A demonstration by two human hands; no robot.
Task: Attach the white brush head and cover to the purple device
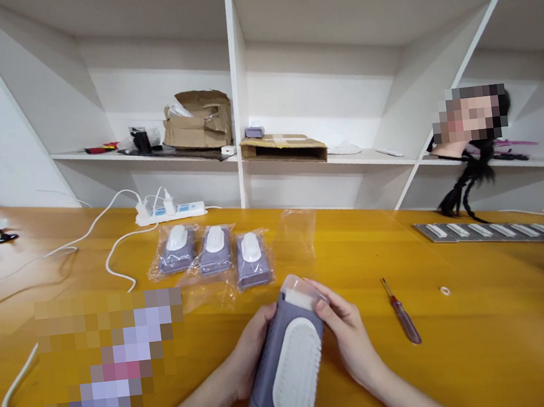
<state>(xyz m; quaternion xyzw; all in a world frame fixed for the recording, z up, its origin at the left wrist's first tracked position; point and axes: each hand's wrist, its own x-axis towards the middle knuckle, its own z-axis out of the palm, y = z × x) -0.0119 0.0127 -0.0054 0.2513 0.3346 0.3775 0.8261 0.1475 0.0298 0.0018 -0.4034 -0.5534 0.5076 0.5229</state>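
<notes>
A purple-grey device (266,377) with a white oval bristle brush (297,375) on its face is held tilted above the wooden table. My left hand (254,348) is closed around its left side, the thumb near the upper edge. At its upper right corner, my right hand (347,325) grips the end with the see-through cap (296,286), thumb in front and fingers behind. Beyond the hands, three similar brush devices lie in plastic bags: a left one (177,259), a middle one (215,258) and a right one (254,270).
To the right lie a screwdriver (403,320), a small white ring (445,291) and a grey strip with white pieces (491,231). A power strip (170,213) with white cables (107,259) stands at the back. White shelves hold cardboard boxes (198,124) and a mannequin head (467,121). A pixelated patch hides the table's left.
</notes>
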